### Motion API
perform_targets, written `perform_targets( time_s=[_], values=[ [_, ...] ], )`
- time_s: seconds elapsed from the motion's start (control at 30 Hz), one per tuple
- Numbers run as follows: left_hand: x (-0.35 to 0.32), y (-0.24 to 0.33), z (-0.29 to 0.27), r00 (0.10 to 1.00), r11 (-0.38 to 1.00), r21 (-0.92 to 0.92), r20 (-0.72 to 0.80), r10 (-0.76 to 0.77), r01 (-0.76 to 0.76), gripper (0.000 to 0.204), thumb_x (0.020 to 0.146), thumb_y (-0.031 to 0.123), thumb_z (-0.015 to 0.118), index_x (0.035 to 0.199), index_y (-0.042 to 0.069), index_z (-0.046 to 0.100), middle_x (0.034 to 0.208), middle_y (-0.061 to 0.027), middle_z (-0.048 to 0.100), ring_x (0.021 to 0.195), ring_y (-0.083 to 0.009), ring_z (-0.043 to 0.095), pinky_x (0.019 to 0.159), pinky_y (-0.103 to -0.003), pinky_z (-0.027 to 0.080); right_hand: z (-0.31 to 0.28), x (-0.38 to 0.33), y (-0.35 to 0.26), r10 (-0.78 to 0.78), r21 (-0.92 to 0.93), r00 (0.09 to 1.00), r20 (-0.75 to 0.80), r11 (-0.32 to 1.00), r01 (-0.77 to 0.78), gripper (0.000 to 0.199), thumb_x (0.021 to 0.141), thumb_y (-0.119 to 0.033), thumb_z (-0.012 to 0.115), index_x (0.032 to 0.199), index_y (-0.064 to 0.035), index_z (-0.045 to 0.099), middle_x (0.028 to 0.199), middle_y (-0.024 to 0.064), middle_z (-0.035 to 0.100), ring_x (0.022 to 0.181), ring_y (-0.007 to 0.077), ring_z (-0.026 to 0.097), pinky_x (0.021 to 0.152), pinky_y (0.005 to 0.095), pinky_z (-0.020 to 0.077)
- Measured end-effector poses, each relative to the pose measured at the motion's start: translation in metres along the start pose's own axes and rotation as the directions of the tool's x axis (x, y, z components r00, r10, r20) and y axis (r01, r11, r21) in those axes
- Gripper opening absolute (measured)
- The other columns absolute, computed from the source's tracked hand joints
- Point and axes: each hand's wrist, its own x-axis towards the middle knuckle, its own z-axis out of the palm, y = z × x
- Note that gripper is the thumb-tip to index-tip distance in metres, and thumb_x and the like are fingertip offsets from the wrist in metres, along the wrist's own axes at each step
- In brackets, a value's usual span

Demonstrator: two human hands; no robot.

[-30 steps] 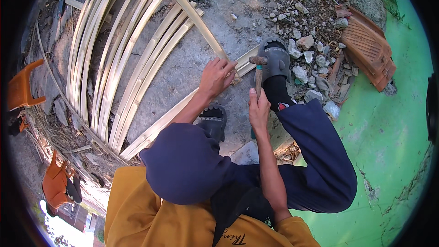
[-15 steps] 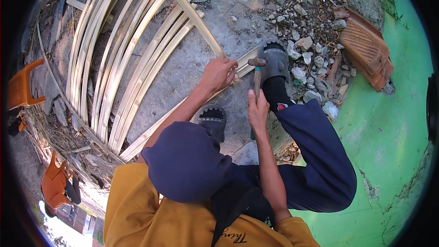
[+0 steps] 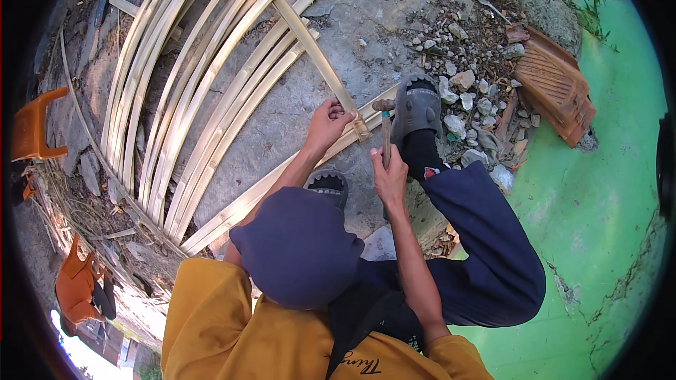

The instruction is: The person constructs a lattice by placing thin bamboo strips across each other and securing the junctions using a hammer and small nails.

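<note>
My right hand (image 3: 390, 181) grips a hammer (image 3: 386, 134) by its handle, with the head up beside my shoe. A narrow wooden crosspiece (image 3: 313, 53) slants down to lie over a pair of long split-bamboo strips (image 3: 243, 205). My left hand (image 3: 328, 125) is just left of the crosspiece's lower end, thumb and fingertips pinched together. Whatever is in that pinch, if anything, is too small to make out. More long pale strips (image 3: 236, 109) lie spread in a fan to the left, some passing under the crosspiece's upper part.
My grey clog (image 3: 418, 109) stands by the strips' right ends. Rubble (image 3: 465, 102) and a ribbed orange tile (image 3: 553, 81) lie to the right, beside a green painted surface (image 3: 591, 190). Orange chairs (image 3: 39, 123) are at the left, near a person in orange (image 3: 76, 288).
My left hand has pulled back leftward off the crosspiece's end, leaving that end in sight. My right hand and the hammer have shifted slightly left and down.
</note>
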Motion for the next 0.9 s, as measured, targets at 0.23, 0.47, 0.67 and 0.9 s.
perform_targets(
  time_s=[0.23,0.47,0.67,0.9],
  values=[
    [0.009,-0.014,0.007,0.995,0.954,-0.29,0.074,-0.063,0.082,0.052,0.084,-0.003,0.076,0.13,-0.001,0.051,0.111,-0.0088,0.063,0.098,-0.016,0.061,0.094,-0.031,0.051,-0.002,0.006,-0.004,0.056,0.005,0.998,0.023,0.998,-0.056,0.035,0.105,-0.032,0.057,0.096,0.0014,0.058,0.064,0.0158,0.056,0.058,0.0297,0.056,0.06,0.0457,0.0442],
    [0.006,-0.024,0.025,0.992,0.954,-0.271,-0.021,0.124,-0.125,0.061,0.076,-0.016,0.067,0.13,0.004,0.049,0.111,-0.0045,0.057,0.101,-0.0157,0.055,0.096,-0.032,0.051,0.004,0.033,-0.008,-0.076,-0.013,0.988,-0.134,0.997,0.075,0.027,0.1,-0.026,0.065,0.097,0.0006,0.059,0.074,0.0149,0.062,0.06,0.0315,0.058,0.062,0.0449,0.0472],
    [0.01,-0.046,0.028,0.961,0.931,-0.238,-0.087,0.263,-0.276,0.063,0.073,-0.019,0.066,0.128,0.006,0.049,0.112,-0.0043,0.056,0.102,-0.0164,0.055,0.097,-0.031,0.049,0.019,0.044,-0.007,-0.082,-0.055,0.995,-0.058,0.995,0.079,0.031,0.082,-0.014,0.081,0.1,-0.002,0.059,0.092,0.01,0.073,0.058,0.0163,0.054,0.06,0.0355,0.047],
    [0.01,-0.043,0.035,0.945,0.94,-0.13,-0.136,0.298,-0.316,0.059,0.076,-0.018,0.065,0.128,0.004,0.048,0.111,-0.006,0.058,0.103,-0.0191,0.058,0.096,-0.033,0.05,0.028,0.054,0.005,-0.162,-0.105,0.984,-0.067,0.982,0.155,0.031,0.079,-0.011,0.081,0.101,-0.0018,0.061,0.084,0.013,0.07,0.067,0.0274,0.066,0.068,0.0411,0.0524]
  ],
)
